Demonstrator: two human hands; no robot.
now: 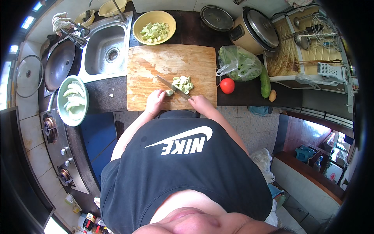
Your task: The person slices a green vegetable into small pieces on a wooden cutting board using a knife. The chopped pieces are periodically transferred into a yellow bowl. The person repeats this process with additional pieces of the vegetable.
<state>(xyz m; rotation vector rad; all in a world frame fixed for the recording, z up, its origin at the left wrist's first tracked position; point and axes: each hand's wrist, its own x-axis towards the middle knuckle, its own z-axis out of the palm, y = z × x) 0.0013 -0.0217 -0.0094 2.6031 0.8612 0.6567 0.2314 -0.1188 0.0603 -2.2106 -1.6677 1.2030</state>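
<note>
On a wooden cutting board (pixel 192 58), my right hand (pixel 201 104) grips a kitchen knife (pixel 172 87), its blade slanting up to the left. My left hand (pixel 155 100) has its fingertips on a small pale green vegetable piece (pixel 169 93) left of the blade. Cut pale green pieces (pixel 184 84) lie in a pile just beyond the knife. Behind the board, a yellow bowl (pixel 137 27) holds many similar cut pieces. A light green oval bowl (pixel 60 101) at the left holds larger curved vegetable slices (pixel 75 98).
A steel sink (pixel 102 52) and a wok (pixel 60 65) are at the left, above a gas stove (pixel 60 134). Right of the board are a tomato (pixel 227 86), a bag of green vegetables (pixel 241 63), a long green gourd or cucumber (pixel 265 82), and a rice cooker (pixel 242 32).
</note>
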